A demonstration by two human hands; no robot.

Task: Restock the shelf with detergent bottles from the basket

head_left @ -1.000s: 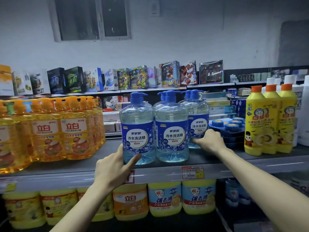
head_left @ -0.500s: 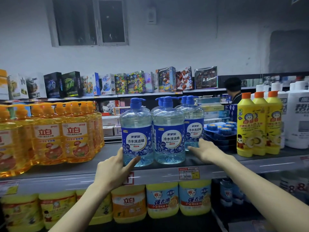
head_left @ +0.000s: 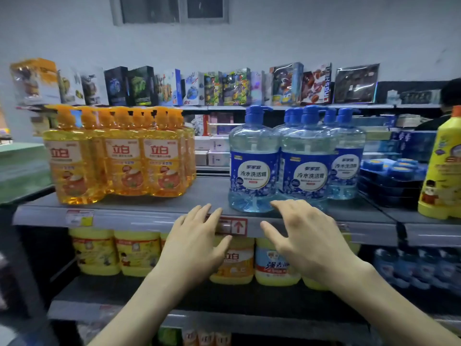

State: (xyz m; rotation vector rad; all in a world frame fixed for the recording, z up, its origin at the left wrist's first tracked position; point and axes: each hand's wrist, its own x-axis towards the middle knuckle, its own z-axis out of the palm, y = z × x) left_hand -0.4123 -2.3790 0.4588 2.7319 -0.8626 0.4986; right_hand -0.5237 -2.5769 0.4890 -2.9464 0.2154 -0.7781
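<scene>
Both hands have come off the blue detergent bottles [head_left: 282, 168] since a sec ago. Back then L was on the base of the front-left one and R was reaching round the far-right one; now neither touches a bottle. Those bottles stand upright in a tight cluster on the shelf [head_left: 139, 208], labels out, two in front and more behind (can't count the back row tbh).

My left hand [head_left: 197, 243] hovers at approx 7 o'clock from the cluster, in front of the shelf lip, fingers straight and spread, holding nothing. My right hand [head_left: 306, 238] is at 6 o'clock, fingertips just below the front-right bottle's base, fingers loosely apart, also empty. Can't tell if either one brushes the lip.

Further out: orange bottles [head_left: 119, 156] at 9 o'clock, w/ a bare strip of shelf btwn them and the blue ones. Dark trays of blue pucks [head_left: 394, 168] sit at 3 o'clock, a yellow bottle [head_left: 441, 171] past that. Red-arrow tag [head_left: 238, 227] is on the lip right by the left fingertips. Toy boxes [head_left: 224, 88] at 12, yellow tubs [head_left: 94, 253] on the shelf below.

Imo the placing/straightening bit for this batch looks done. Basket's not in view, so next move prob = turn to it, grab another bottle round the body or neck, and set it in that 9 o'clock gap w/o bumping the front row.
</scene>
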